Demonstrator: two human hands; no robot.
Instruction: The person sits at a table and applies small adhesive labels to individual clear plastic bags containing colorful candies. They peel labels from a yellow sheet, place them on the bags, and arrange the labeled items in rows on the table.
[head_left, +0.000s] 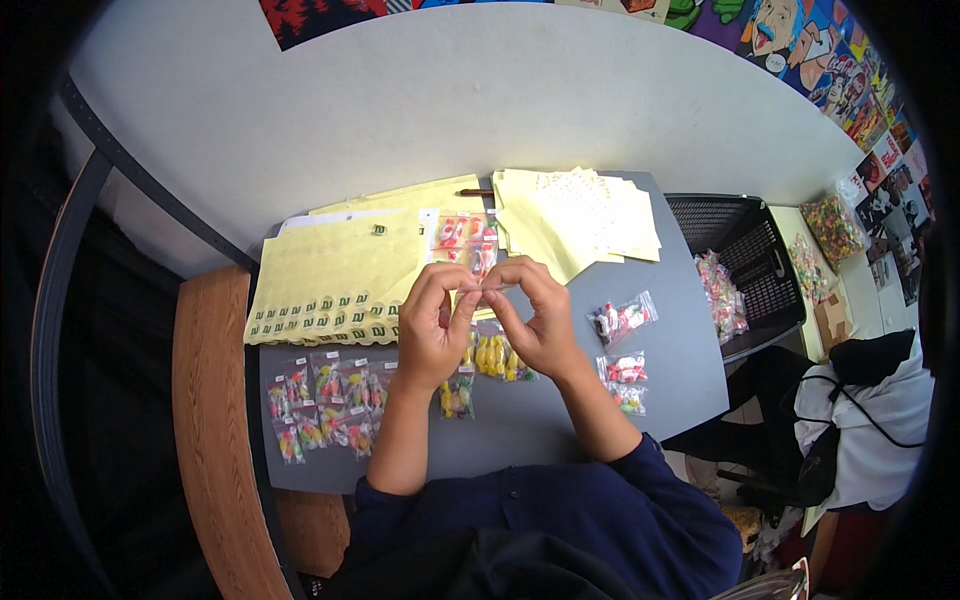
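Observation:
My left hand (439, 330) and my right hand (538, 322) meet over the grey table (517, 442), thumbs and forefingers pinching the edge of a small clear plastic bag (496, 288). My fingers hide most of that bag, so its contents cannot be made out. Just beyond my hands lie zip bags of red-and-white wrapped candies (453, 231). Bags with yellow candies (491, 355) rest below them, partly covered by my hands. Several labelled candy bags (330, 405) are grouped left of my left forearm. More candy bags (622, 319) lie to the right of my right hand.
Yellow sticker sheets (330, 262) with round labels cover the table's left back. Other yellow and white sheets (585, 217) lie back right, beside a dark slim tool (475, 193). A black plastic crate (765, 277) holds candy bags. A large candy bag (834, 229) stands beyond it.

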